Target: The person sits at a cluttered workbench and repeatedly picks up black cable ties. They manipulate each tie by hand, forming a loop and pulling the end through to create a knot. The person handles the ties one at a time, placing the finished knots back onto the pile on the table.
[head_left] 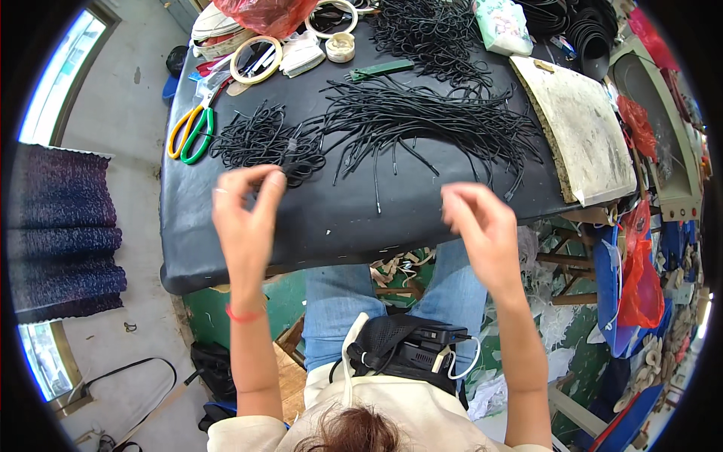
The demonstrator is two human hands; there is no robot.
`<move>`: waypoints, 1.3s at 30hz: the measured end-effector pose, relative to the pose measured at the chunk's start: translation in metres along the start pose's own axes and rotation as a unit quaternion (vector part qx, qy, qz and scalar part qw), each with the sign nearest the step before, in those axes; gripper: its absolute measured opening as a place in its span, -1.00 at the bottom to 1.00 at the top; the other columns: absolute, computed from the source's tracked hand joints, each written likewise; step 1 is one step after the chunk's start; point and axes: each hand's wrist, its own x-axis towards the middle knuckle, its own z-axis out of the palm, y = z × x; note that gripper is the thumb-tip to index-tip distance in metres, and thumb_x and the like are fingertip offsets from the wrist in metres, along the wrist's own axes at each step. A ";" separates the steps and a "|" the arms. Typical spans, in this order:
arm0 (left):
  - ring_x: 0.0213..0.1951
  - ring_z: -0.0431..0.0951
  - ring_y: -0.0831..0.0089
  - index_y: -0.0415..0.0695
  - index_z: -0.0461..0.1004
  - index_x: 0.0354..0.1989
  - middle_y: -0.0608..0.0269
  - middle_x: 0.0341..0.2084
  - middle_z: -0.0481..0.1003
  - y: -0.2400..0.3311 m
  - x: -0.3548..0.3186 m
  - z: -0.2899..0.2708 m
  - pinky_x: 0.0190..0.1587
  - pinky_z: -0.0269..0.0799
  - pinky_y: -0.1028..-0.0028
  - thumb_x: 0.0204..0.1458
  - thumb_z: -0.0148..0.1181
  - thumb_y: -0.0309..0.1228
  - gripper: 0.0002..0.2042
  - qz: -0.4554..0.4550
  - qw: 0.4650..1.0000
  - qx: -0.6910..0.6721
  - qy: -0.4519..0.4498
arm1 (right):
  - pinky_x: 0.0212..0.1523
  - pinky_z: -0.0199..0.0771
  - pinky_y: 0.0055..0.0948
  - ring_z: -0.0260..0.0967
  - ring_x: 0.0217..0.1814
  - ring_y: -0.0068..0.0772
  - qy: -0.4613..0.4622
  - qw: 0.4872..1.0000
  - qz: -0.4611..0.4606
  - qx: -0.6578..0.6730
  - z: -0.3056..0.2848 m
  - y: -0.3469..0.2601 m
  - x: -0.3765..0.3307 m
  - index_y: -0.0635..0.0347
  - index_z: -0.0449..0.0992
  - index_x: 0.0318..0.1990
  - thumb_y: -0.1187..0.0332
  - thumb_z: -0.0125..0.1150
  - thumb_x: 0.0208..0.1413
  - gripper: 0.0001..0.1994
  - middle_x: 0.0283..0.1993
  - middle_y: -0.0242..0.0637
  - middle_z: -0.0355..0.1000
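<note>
My left hand (250,203) is closed in a pinch, thumb against index finger, just in front of the smaller pile of thin black cords (256,139). Whatever lies between those fingertips, if anything, cannot be made out against the dark cords. Above the table's near edge, my right hand (482,222) is slightly blurred, its fingers curled toward the thumb; anything in them is too small to tell. Beyond and between the hands, a long bundle of black cords (422,113) with pale tips stretches across the black table top (339,233).
Scissors with yellow and green handles (197,135) lie at the left. Farther back are tape rolls (256,60), a small round tub (340,47), a green tool (382,69) and a tangled cord heap (429,30). A worn pale board (576,128) rests at the right.
</note>
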 end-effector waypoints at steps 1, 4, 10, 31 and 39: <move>-0.22 0.33 0.31 -0.18 0.51 -0.38 0.18 -0.36 0.41 -0.008 0.015 -0.003 -0.09 0.19 0.39 -0.12 0.25 -0.39 -0.84 -0.006 0.993 0.121 0.004 | -0.41 0.35 -0.55 0.35 -0.44 -0.51 0.035 0.989 -0.102 -0.103 0.002 0.004 0.017 0.28 0.49 -0.28 0.46 0.13 0.03 -0.88 -0.40 -0.29 0.42; -0.08 0.28 0.24 -0.16 0.47 -0.29 0.15 -0.24 0.37 -0.021 0.025 0.003 0.01 0.14 0.34 -0.14 0.28 -0.36 -0.76 0.046 0.982 0.151 0.104 | -0.33 0.34 -0.40 0.32 -0.35 -0.22 0.081 0.936 -0.262 -0.222 0.021 0.019 0.066 0.25 0.50 -0.33 0.51 0.17 -0.07 -0.89 -0.39 -0.21 0.36; -0.02 0.25 0.21 -0.16 0.45 -0.23 0.11 -0.11 0.33 -0.001 -0.003 0.023 0.02 0.13 0.31 -0.14 0.26 -0.44 -0.74 0.175 0.974 0.101 0.097 | -0.25 0.18 -0.40 0.26 -0.27 -0.36 0.117 0.815 -0.338 -0.456 0.025 0.029 0.104 0.12 0.47 -0.35 0.38 0.16 -0.07 -0.89 -0.37 -0.40 0.35; -0.22 0.46 0.26 -0.18 0.47 -0.23 0.17 -0.34 0.46 0.058 -0.008 0.058 -0.21 0.35 0.39 0.00 0.09 -0.53 -0.85 0.287 0.945 -0.056 -0.143 | -0.27 0.36 -0.30 0.32 -0.34 -0.15 0.069 0.871 -0.430 -0.229 0.011 -0.001 0.036 0.29 0.35 -0.30 0.61 0.17 -0.12 -0.81 -0.37 -0.19 0.33; -0.52 0.41 0.33 -0.23 0.46 -0.36 0.16 -0.55 0.41 0.066 -0.009 0.051 -0.47 0.28 0.45 -0.01 0.09 -0.55 -0.93 0.292 0.928 -0.074 -0.221 | -0.55 0.29 -0.45 0.28 -0.52 -0.38 0.071 0.888 -0.351 -0.288 0.004 -0.010 0.011 0.19 0.49 -0.25 0.54 0.28 -0.18 -0.75 -0.52 -0.36 0.29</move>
